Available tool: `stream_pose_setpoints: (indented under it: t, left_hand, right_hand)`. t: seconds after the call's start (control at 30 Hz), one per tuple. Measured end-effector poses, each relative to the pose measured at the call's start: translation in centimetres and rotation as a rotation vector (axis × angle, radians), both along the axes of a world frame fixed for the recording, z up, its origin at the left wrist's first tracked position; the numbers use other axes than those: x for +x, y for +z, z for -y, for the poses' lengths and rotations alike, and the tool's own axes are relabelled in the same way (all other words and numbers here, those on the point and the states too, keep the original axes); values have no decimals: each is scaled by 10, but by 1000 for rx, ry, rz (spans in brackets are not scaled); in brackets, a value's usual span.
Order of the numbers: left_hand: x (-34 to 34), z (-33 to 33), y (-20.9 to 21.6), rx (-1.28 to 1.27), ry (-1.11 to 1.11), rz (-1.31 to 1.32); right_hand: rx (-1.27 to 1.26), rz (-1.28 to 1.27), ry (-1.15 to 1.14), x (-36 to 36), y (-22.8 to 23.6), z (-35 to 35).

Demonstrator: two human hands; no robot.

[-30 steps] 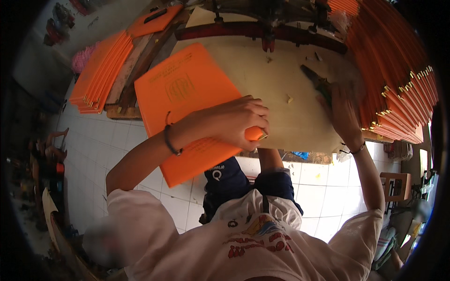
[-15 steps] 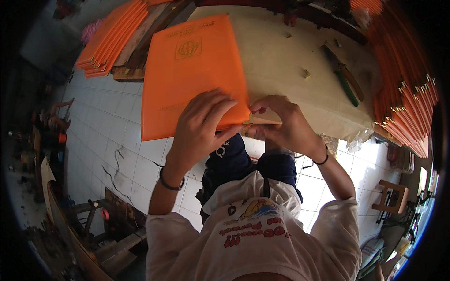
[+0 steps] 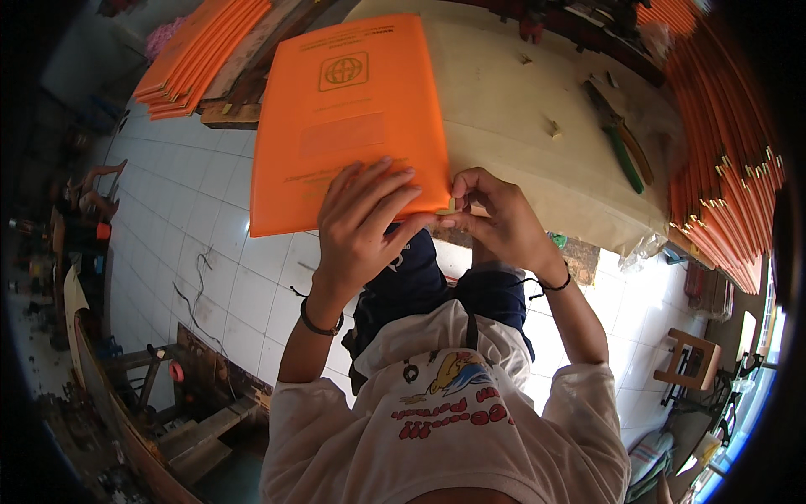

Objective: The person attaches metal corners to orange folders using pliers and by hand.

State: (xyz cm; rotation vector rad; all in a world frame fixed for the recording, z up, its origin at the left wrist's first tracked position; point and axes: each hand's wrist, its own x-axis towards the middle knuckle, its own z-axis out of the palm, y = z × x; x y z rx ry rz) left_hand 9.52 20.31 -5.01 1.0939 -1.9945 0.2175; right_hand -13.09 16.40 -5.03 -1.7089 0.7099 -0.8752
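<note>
An orange folder [image 3: 353, 101] with a plastic-looking cover and a dark round emblem lies partly on the work table, its near edge sticking out over my lap. My left hand [image 3: 361, 223] grips that edge, fingers spread on the cover and thumb at the rim. At the near right corner sits a small brass-coloured metal corner [image 3: 452, 206]. My right hand [image 3: 502, 217] pinches it between thumb and forefinger, and the fingertips partly cover it.
Green-handled pliers [image 3: 621, 147] lie on the paper-covered table [image 3: 495, 92], right of the folder. Loose metal corners [image 3: 555, 129] are scattered nearby. Orange folders with metal corners are piled at the right [image 3: 726, 193] and far left [image 3: 197, 63]. A wooden stool [image 3: 690, 359] stands on the tiled floor.
The folder's near edge has shifted slightly away from me, and more of its printed cover shows. My right fingers remain at the metal corner; my left hand still grips the edge.
</note>
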Motion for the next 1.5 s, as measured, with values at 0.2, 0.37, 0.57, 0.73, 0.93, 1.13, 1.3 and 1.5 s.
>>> stream_pose_setpoints:
  t: [0.2, 0.37, 0.57, 0.73, 0.93, 1.13, 1.3, 1.5]
  left_hand:
    - [1, 1, -2, 7, -3, -9]
    - [6, -1, -3, 18, 4, -10]
    - [6, -36, -15, -158, 223, 29]
    - [-9, -57, -76, 496, 197, -1379]
    - [-23, -20, -24, 434, -224, -1571]
    - [12, -21, -19, 575, -183, -1548]
    - [30, -9, -12, 739, -196, -1504]
    - [39, 11, -5, 784, -210, -1439]
  right_hand:
    - [-35, 36, -5, 3, -5, 0]
    - [-65, -2, -13, 4, -3, -3]
    - [179, 33, -23, -1, -9, -12]
    - [234, 139, -27, 11, -13, -4]
    - [60, 46, -28, 12, -8, -11]
    - [36, 93, 11, 26, -11, -23]
    - [28, 50, 27, 39, 0, -29]
    - [-32, 10, -71, 55, -7, -16]
